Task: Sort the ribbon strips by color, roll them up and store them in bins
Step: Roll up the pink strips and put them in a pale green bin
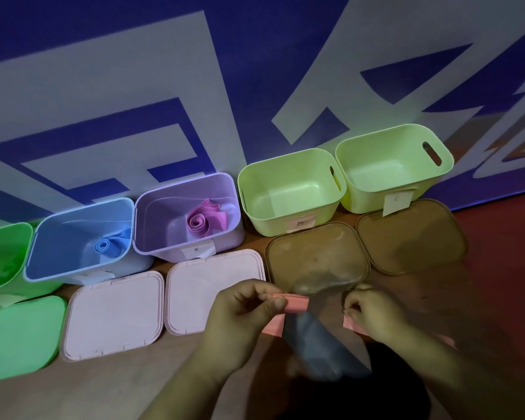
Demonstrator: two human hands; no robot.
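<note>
Two hands pinch pink strip (294, 303): left hand (249, 304) at rolled end, right hand (373, 313) at tail, 3 o'clock. Rolling step; next wind tail in, then probably empty bin (285, 221), 12 o'clock.

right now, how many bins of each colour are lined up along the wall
green bin: 1
blue bin: 1
purple bin: 1
pale green bins: 2
total: 5
</note>
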